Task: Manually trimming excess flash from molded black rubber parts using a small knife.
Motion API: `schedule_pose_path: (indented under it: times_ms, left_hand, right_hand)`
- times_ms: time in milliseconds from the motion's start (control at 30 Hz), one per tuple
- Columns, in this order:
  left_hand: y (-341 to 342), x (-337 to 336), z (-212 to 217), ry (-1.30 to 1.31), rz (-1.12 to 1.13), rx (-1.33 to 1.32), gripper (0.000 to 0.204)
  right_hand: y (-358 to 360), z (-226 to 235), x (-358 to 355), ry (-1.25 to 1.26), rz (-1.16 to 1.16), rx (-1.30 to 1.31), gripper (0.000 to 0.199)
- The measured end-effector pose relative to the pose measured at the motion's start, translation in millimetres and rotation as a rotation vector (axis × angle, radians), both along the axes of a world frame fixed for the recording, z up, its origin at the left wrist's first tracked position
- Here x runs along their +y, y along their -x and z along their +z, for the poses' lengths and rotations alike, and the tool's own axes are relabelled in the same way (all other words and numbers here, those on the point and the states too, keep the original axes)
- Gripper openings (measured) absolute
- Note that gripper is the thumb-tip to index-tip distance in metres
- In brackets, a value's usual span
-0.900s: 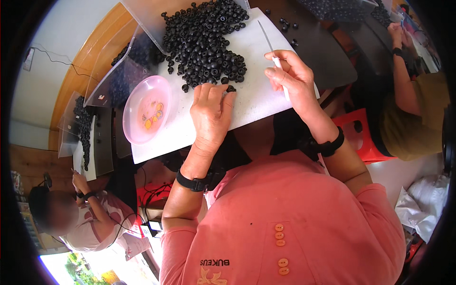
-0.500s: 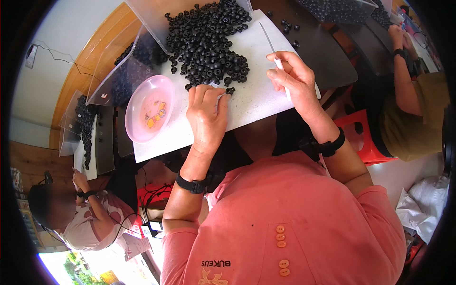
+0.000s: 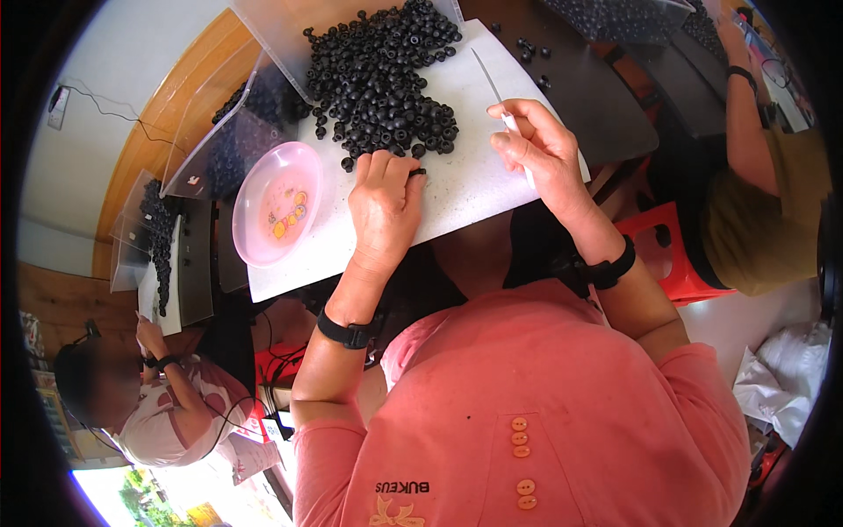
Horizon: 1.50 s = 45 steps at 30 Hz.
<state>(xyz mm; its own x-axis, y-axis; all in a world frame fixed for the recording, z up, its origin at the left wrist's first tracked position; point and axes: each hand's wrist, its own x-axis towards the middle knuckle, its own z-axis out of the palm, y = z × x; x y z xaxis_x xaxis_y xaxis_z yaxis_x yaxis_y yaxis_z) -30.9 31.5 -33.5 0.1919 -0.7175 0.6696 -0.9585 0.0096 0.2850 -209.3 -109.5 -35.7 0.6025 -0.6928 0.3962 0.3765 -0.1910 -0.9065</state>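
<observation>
A heap of small round black pieces with holes [image 3: 386, 83] lies across a white board [image 3: 474, 180]. At the heap's near edge my left hand [image 3: 383, 206] is closed, thumb and curled fingers pinching one black piece [image 3: 418, 171]; the fingers hide part of it. Off to the right, my right hand [image 3: 543, 154] is wrapped round the white handle of a thin-bladed knife [image 3: 488, 75]. Its narrow metal blade points away from me and a little left, above the board and apart from the heap. Left of my left hand stands a pink plastic bowl [image 3: 250, 233] with a coloured pattern inside.
A clear plastic bin [image 3: 272, 39] lies tipped behind the heap. Another clear bin [image 3: 211, 132] holds black pieces at the left. Loose pieces [image 3: 527, 48] rest on the dark table [image 3: 615, 114]. Co-workers sit at left and right; a red stool [image 3: 663, 250] stands at the right.
My left thumb and fingers have closed on a black piece that lay beside them. The knife has shifted slightly left and nearer to me with my right hand.
</observation>
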Motion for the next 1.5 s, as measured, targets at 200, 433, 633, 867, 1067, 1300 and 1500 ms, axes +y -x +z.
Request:
schedule_pose_path:
  times_ms: [200,433,633,867,1067,1300,1500]
  left_hand:
    - [7.3,5.0,6.8,0.043,-0.011,0.027,0.015]
    - [4.3,4.7,1.6,0.019,0.002,0.037,0.016]
    - [2.1,23.0,3.5,0.067,0.083,0.101,0.016]
    - [-1.3,34.7,3.4,0.032,0.2,0.133,0.017]
    - [-5.0,45.6,-3.3,0.032,0.203,0.133,0.015]
    - [-0.3,33.1,6.7,0.034,0.227,0.048,0.018]
    - [-3.6,29.7,6.9,-0.043,0.177,0.028,0.014]
  right_hand:
    - [0.6,-0.1,0.0,0.011,0.002,0.012,0.034]
    - [-0.2,-1.7,0.3,0.031,0.011,0.013,0.032]
    - [0.7,-0.5,0.8,0.039,0.003,0.006,0.032]
    - [0.4,-2.0,1.0,0.048,0.014,0.004,0.032]
    - [1.0,-3.6,1.5,0.078,0.019,-0.005,0.032]
    - [0.1,-3.1,3.8,0.075,0.0,0.0,0.032]
    - [0.5,-4.2,2.9,0.108,-0.018,0.011,0.033]
